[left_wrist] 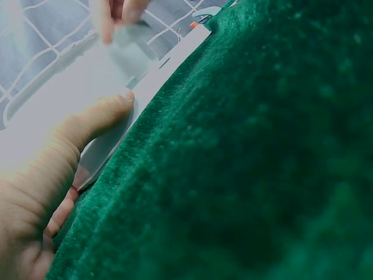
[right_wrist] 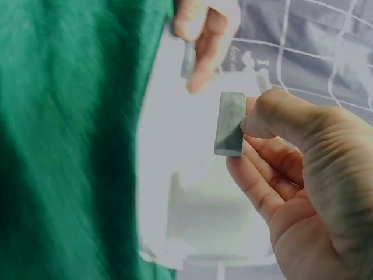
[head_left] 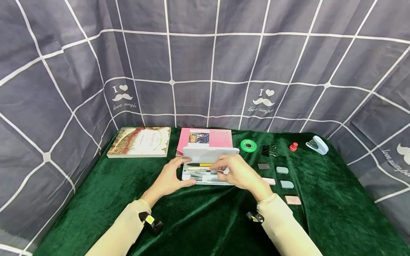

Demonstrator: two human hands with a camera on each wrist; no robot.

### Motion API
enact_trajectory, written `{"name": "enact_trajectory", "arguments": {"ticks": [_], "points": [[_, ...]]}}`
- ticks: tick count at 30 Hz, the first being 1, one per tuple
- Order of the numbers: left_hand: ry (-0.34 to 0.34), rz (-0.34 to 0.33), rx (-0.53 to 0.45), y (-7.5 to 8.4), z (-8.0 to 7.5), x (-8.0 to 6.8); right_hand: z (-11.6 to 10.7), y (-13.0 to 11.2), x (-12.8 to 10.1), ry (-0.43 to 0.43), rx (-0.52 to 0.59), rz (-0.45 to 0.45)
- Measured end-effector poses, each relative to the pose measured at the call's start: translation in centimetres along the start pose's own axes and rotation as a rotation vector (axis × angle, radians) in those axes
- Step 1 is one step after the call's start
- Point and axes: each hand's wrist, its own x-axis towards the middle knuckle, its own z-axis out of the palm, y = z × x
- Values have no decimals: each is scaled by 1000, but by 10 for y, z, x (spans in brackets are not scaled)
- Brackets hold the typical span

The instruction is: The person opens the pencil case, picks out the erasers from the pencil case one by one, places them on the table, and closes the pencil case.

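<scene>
Two hands meet at the open white pencil case [head_left: 206, 170] in the middle of the green velvet cloth [head_left: 320, 199], and what I watch is how the small grey block [right_wrist: 229, 123] in my right hand [head_left: 238, 173] lies to that case. In the right wrist view the thumb and fingertips pinch the block on its narrow faces, its long axis standing roughly upright in the frame, with the pale case just beyond it toward the cloth; so the block sits above or just over the tray, on its right-hand end. My left hand [head_left: 171, 177] holds the case's left end, thumb along the near wall, fingers curled round it. The head view gives the layout: the lid stands up behind, a yellow pen [head_left: 200, 164] lies lengthwise in the tray, and more erasers [head_left: 282, 170] wait to the right. It hides the block behind my knuckles, though; only the right wrist camera shows it. The left wrist view is blurred, so I think, not know, that the far fingers there are the right hand's.
</scene>
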Motion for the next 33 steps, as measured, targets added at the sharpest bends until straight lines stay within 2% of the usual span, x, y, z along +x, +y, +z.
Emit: {"name": "enact_trajectory", "arguments": {"ticks": [6, 12, 16, 18, 22, 25, 33], "points": [[-2, -21, 0, 3, -2, -2, -38, 6, -31, 81, -92, 0], [-4, -27, 6, 1, -2, -4, -75, 14, -79, 160, -174, -15], [-5, -28, 12, -1, -2, -4, -90, 15, -116, 185, -185, 25], [-6, -30, 9, -1, -3, -5, -95, 15, -136, 171, -121, 80], [-4, -30, 0, 0, -3, -4, -97, 15, -172, 168, -108, 139], [-2, -28, 2, 0, -2, -4, -96, 17, -193, 173, -162, 129], [-6, -28, -7, 4, 0, -2, -85, 23, -227, 162, -180, 126]]}}
